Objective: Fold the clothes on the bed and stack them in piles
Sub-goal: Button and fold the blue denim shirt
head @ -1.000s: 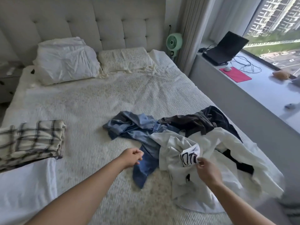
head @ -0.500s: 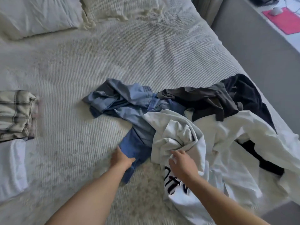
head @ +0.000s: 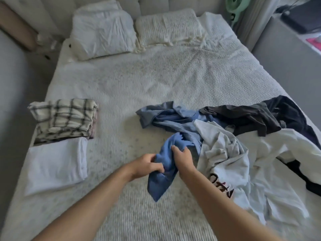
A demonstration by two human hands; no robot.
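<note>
Both hands hold the near end of a blue garment [head: 175, 122] that trails back into the heap of loose clothes. My left hand [head: 147, 165] grips its lower corner, and my right hand [head: 182, 156] grips the cloth just above. Beside them, to the right, lies a crumpled white shirt with black lettering [head: 224, 160]. Behind it is a dark grey garment [head: 243, 117] and a black one [head: 288, 112]. On the left of the bed [head: 156, 80] sit a folded plaid pile [head: 64, 117] and a folded white piece [head: 55, 164].
Two pillows [head: 102, 30] lie against the headboard at the far end. A green fan [head: 236, 4] stands at the bed's far right corner. A grey ledge [head: 288, 54] runs along the right side, with a laptop [head: 302, 20] on it.
My right hand let go of the white shirt and moved left onto the blue garment. My left hand took hold of the blue cloth too and lifted its end toward me.
</note>
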